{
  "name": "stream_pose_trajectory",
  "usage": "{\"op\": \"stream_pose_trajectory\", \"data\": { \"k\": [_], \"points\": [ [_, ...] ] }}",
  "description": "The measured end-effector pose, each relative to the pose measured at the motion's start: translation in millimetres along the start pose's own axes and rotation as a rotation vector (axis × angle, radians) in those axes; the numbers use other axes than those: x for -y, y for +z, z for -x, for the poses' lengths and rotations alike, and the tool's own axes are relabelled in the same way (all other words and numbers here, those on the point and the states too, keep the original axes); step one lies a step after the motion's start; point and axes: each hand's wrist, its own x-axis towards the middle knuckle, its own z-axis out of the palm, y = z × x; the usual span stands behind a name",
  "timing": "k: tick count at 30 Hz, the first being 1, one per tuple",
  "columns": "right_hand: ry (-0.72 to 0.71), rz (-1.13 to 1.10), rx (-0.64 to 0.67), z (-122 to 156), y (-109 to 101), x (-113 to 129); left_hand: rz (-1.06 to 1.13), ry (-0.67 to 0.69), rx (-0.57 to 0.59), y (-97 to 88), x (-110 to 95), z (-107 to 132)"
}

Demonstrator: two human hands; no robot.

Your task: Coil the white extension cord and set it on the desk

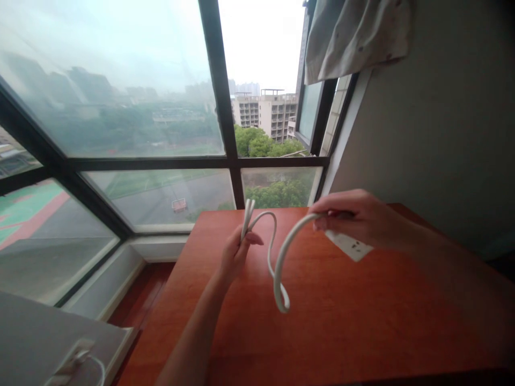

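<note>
The left hand rises above the wooden table, fingers pinched around a folded bend of the white cable. The right hand, palm down, grips the cable's other end beside the white power strip. Between them the thick cable sags in a loop above the tabletop.

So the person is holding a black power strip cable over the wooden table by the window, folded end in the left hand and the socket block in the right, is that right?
Not quite: the cable is white, not black, as the head view shows. The rest holds: the left hand pinches the folded end, the right hand holds the socket block, over the wooden table by the window.
</note>
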Motion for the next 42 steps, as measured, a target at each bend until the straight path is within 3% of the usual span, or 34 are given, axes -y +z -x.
{"op": "stream_pose_trajectory", "data": {
  "k": [5, 9, 12, 15, 19, 24, 29, 33, 38, 42],
  "points": [
    [0.158, -0.051, -0.259, -34, 9, -30, 0.403, -0.29, 0.178, 29.1, 3, 18],
    [0.175, 0.06, -0.38, -45, 24, -54, 0.518, -0.394, 0.338, 50.0, 0, 31],
    [0.188, 0.199, -0.447, -45, 22, -67, 0.631, -0.452, 0.457, 57.0, -3, 35],
    [0.238, 0.265, -0.422, -39, 10, -74, 0.787, -0.517, 0.444, 56.9, -4, 34],
    [0.311, 0.318, -0.345, -27, -7, -73, 0.924, -0.578, 0.341, 51.7, -3, 31],
    [0.431, 0.313, -0.129, -12, -17, -95, 1.024, -0.597, 0.256, 42.3, -5, 27],
    [0.622, -0.014, 0.097, 6, -4, -135, 1.031, -0.581, 0.189, 35.8, -5, 22],
    [0.749, -0.442, 0.209, 24, 12, -145, 0.865, -0.525, 0.07, 31.5, 0, 17],
    [0.806, -0.885, 0.228, 43, 40, -138, 0.741, -0.42, -0.033, 27.5, 3, 16],
    [0.842, -1.069, 0.106, 51, 70, -125, 0.724, -0.384, -0.052, 27.9, 1, 16]
  ]
}}
